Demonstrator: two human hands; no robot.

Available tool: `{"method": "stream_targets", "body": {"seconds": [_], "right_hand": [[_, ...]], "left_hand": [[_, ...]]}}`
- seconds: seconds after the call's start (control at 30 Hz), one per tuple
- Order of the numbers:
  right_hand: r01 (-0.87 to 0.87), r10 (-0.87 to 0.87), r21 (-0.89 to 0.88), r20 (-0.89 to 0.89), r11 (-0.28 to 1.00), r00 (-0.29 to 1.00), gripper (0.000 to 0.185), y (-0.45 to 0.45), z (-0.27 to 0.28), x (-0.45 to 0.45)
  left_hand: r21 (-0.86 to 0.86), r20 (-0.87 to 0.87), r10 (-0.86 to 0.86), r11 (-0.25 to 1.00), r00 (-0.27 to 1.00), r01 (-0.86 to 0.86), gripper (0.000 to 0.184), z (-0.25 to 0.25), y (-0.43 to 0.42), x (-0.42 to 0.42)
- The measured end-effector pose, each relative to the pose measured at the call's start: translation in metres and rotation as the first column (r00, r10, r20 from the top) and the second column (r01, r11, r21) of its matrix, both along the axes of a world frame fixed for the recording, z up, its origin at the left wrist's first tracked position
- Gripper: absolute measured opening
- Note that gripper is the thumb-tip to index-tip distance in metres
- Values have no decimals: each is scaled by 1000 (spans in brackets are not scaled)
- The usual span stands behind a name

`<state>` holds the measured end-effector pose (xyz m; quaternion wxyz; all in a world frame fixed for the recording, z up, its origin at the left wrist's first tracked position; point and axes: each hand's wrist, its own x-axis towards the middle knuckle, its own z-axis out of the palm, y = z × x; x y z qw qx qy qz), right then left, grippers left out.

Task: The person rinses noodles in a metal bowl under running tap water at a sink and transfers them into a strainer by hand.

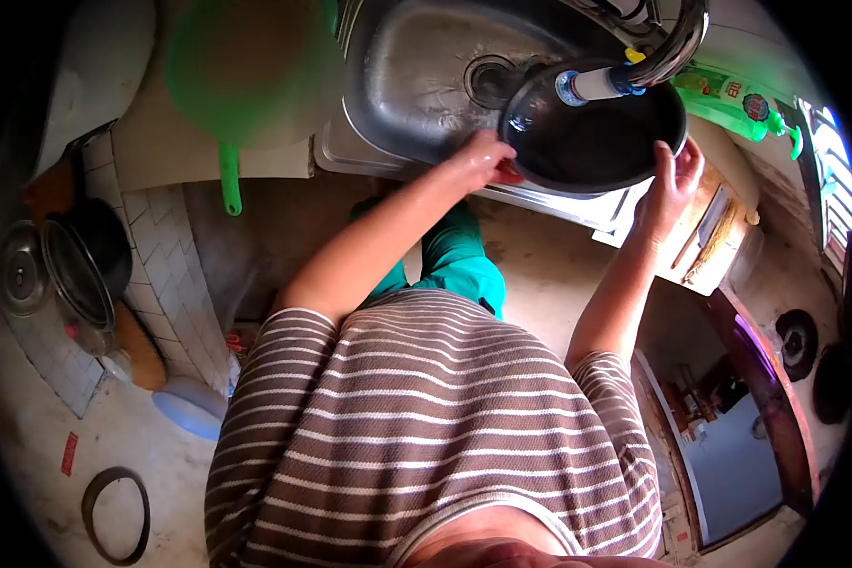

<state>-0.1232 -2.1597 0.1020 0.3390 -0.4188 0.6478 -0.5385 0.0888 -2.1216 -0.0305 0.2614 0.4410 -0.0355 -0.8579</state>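
Both of my hands hold a round dark pan over the right part of the steel sink (407, 85), under the tap. My left hand (483, 161) grips the left side of the pan's rim, its fingers partly hidden. On the right side of the rim, my right hand (674, 180) has its fingers closed around the edge. The dark pan (587, 142) is tilted a little, and its inside looks wet. Right above it hangs the curved metal tap (677, 47) with a white nozzle (596, 85). The sink's drain (490, 80) shows left of the pan.
A green strainer (246, 71) with a handle lies left of the sink. To the right are a green bottle (729, 95) and a wooden board (696, 256) with a knife (713, 218) on it. Pots and lids (90, 251) stand at the far left.
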Motion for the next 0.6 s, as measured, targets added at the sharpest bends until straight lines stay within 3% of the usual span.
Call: {"method": "stream_targets", "body": {"seconds": [0.03,0.1,0.17,0.3,0.37,0.43,0.5,0.57,0.6], "right_hand": [[9,-9,-20,-13,1000,1000,38,-3,11,2],[-31,20,-63,-159,998,987,35,-9,25,1],[-47,48,14,-365,999,930,35,-9,48,11],[-79,70,-21,-301,997,951,34,-6,57,14],[-75,58,-44,-305,996,951,34,-4,48,2],[-46,44,-28,-67,999,997,36,-1,39,4],[-33,33,31,-11,999,999,41,6,7,-8],[0,-5,273,20,962,1000,41,16,-26,-18],[25,-64,312,117,950,991,40,19,-42,-9]], "left_hand": [[52,-100,-42,998,994,47,14,3,0,-6],[141,-144,-116,981,983,137,8,12,10,-25],[182,-311,-143,961,940,207,10,10,23,-38],[216,-341,-110,958,934,191,11,11,30,-43],[55,-196,-103,992,975,116,12,22,23,-28],[-19,-18,-39,999,999,38,19,27,14,-14],[-92,164,63,995,984,-49,29,30,7,4],[-164,249,140,981,958,-100,45,13,6,25],[-170,330,180,977,927,-128,59,17,3,35]]}}
